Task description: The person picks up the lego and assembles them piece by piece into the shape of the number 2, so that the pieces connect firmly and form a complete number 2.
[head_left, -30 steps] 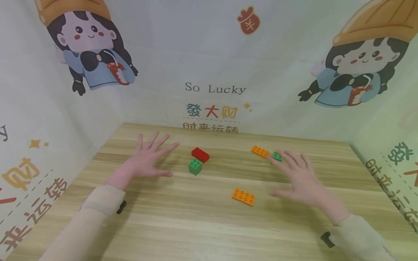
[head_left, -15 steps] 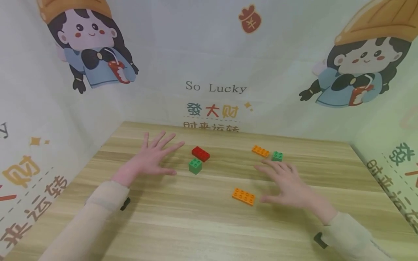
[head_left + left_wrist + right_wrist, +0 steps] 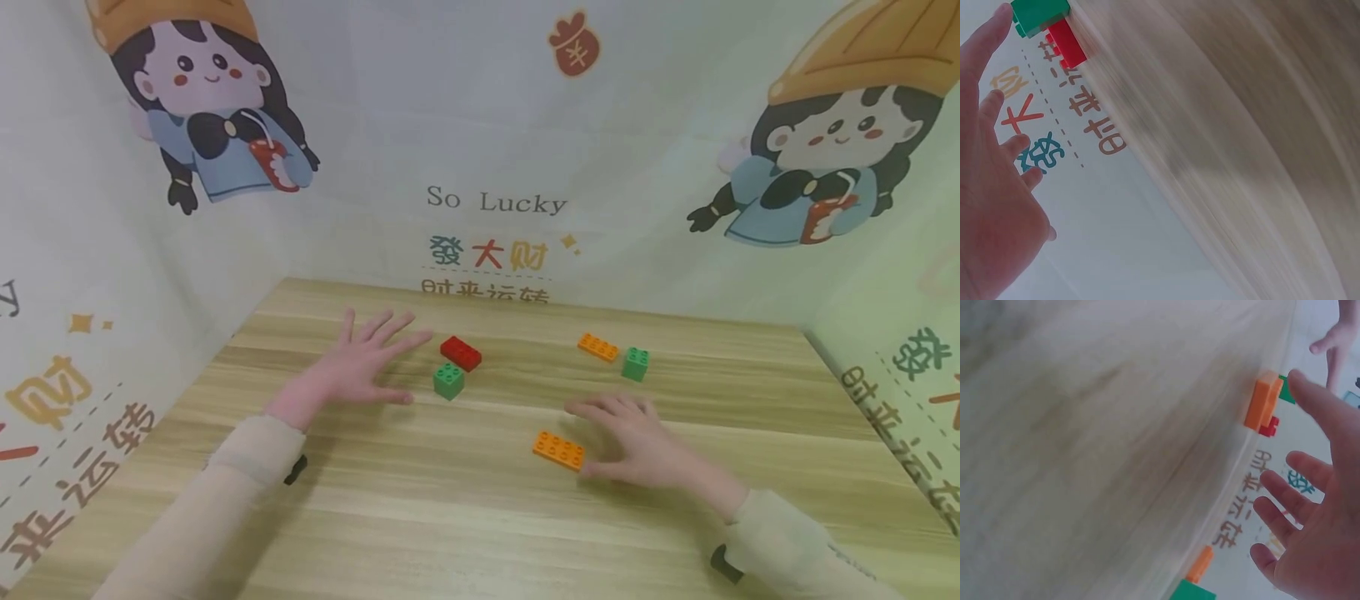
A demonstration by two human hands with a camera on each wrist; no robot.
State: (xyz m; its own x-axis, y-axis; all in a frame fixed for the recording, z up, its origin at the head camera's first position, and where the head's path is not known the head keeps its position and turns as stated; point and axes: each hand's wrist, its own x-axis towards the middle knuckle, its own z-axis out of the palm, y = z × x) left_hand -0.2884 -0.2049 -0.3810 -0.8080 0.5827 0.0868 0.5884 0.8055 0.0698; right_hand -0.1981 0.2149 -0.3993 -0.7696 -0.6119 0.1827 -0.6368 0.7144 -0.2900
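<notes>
Right hand (image 3: 633, 442): fingers loosely spread, nothing held. Left hand (image 3: 352, 371): fingers fanned, holding nothing either. Orange brick (image 3: 558, 451) lay flat on the worktop (image 3: 420, 517), studs up, just beside the right thumb on the side toward the left hand; contact I couldn't tell. Long axis ran aslant: near end toward the right thumb, far end away and toward the left hand. I judged it light, stiff, hard to break, a little slick on its smooth sides. Best hold, to my mind: thumb and forefinger across the long sides at mid-length, though its low profile left little to pinch. Green brick (image 3: 448, 381) sat just past the left thumb tip; red brick (image 3: 461, 353) behind it, likewise aslant.
</notes>
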